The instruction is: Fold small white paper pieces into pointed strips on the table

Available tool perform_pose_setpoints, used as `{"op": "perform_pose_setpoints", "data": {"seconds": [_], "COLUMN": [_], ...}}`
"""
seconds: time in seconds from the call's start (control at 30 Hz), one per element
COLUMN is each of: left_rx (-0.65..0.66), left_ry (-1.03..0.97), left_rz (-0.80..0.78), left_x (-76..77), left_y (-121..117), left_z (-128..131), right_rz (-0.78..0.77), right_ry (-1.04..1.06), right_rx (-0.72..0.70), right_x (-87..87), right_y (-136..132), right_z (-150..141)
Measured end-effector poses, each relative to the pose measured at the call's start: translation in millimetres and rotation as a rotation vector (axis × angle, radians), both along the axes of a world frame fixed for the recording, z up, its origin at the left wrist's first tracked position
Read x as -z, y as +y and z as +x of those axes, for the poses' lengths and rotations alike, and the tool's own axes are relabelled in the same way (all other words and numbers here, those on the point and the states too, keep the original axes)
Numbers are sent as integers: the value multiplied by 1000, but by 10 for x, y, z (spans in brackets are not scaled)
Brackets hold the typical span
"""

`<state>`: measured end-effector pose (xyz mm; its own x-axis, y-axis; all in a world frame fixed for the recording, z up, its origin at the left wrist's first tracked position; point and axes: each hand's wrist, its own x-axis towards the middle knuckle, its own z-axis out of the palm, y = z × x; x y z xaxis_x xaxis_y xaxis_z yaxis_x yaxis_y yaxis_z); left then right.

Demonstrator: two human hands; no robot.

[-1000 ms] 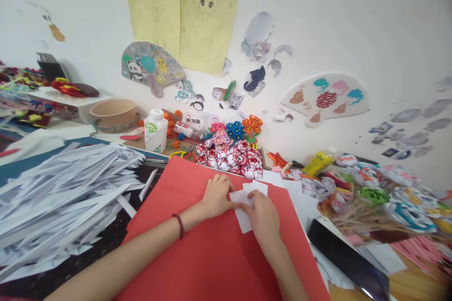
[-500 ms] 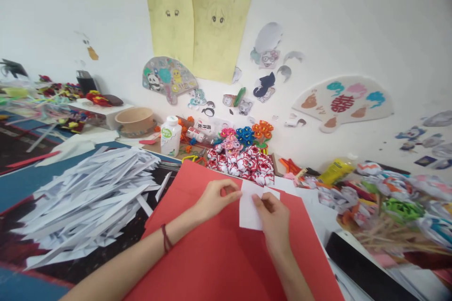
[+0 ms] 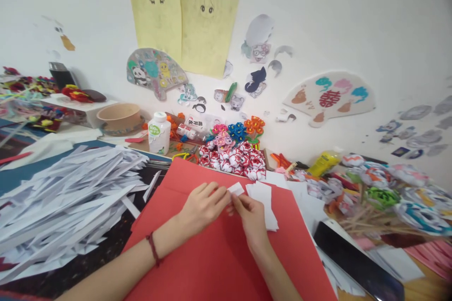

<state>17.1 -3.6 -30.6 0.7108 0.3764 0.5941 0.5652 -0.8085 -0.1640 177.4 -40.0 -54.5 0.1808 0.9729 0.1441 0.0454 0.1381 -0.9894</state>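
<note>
Both my hands meet over the red sheets of card (image 3: 197,263). My left hand (image 3: 205,204) has its fingers closed on a small white piece of paper (image 3: 236,189), whose upper corner shows above the fingertips. My right hand (image 3: 249,216) pinches the same piece from the right, thumb and index finger together. Most of that paper is hidden by my fingers. Just right of my right hand, a small stack of white paper pieces (image 3: 264,200) lies on the red card, slightly fanned.
A large heap of white paper strips (image 3: 77,197) lies to the left. Behind the card sit red-and-white paper flowers (image 3: 236,160) and a white bottle (image 3: 159,134). To the right lie a black phone (image 3: 356,258) and wrapped flowers with sticks (image 3: 381,197).
One white piece has been lifted off the stack and moved left between both hands. My left hand has closed on it. The view shifted right and then partly back.
</note>
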Motion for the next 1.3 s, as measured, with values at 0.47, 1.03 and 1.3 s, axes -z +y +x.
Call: {"op": "perform_pose_setpoints", "data": {"seconds": [0.47, 1.03, 1.3], "left_rx": [51, 106, 113], "left_ry": [-415, -792, -902], "left_rz": [-463, -1154, -1245], "left_x": [-65, -31, 12], "left_y": [27, 84, 66], "left_z": [17, 94, 100], "right_rz": [11, 86, 12], "right_ry": [-43, -252, -326], "right_rx": [16, -125, -179], "right_x": [-73, -157, -138], "right_y": [-11, -71, -83], "right_z": [17, -53, -43]}}
